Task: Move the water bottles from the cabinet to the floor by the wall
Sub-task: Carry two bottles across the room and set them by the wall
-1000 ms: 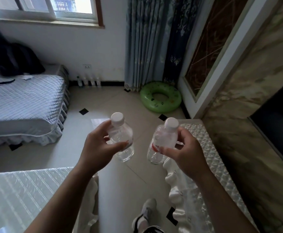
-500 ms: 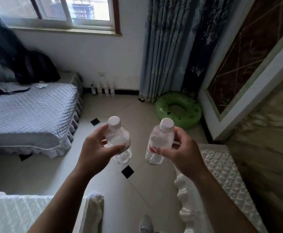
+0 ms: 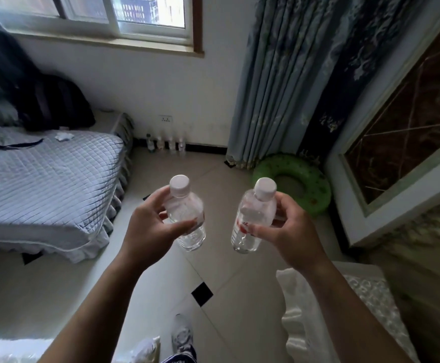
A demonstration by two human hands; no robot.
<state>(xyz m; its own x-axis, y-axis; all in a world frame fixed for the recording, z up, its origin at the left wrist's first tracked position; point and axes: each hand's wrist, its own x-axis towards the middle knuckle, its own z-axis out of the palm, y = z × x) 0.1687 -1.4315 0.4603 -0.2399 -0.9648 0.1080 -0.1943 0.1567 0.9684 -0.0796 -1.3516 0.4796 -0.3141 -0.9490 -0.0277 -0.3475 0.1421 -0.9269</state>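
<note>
My left hand (image 3: 148, 229) grips a small clear water bottle (image 3: 187, 218) with a white cap, held upright at chest height over the tiled floor. My right hand (image 3: 289, 237) grips a second clear bottle (image 3: 253, 221) with a white cap and a red mark on its label, tilted slightly left. The two bottles are apart, side by side. Far ahead, a row of several small bottles (image 3: 166, 144) stands on the floor against the white wall under a wall socket.
A bed (image 3: 43, 179) with a grey quilted cover fills the left. A green swim ring (image 3: 292, 187) lies on the floor by the curtain (image 3: 279, 87). A white-covered cabinet (image 3: 344, 310) is at lower right. My shoe (image 3: 182, 334) shows below.
I have walked forward with both bottles; the wall, the bottle row and the swim ring are closer. The white cabinet has slid back to the lower right. Both grips are unchanged.
</note>
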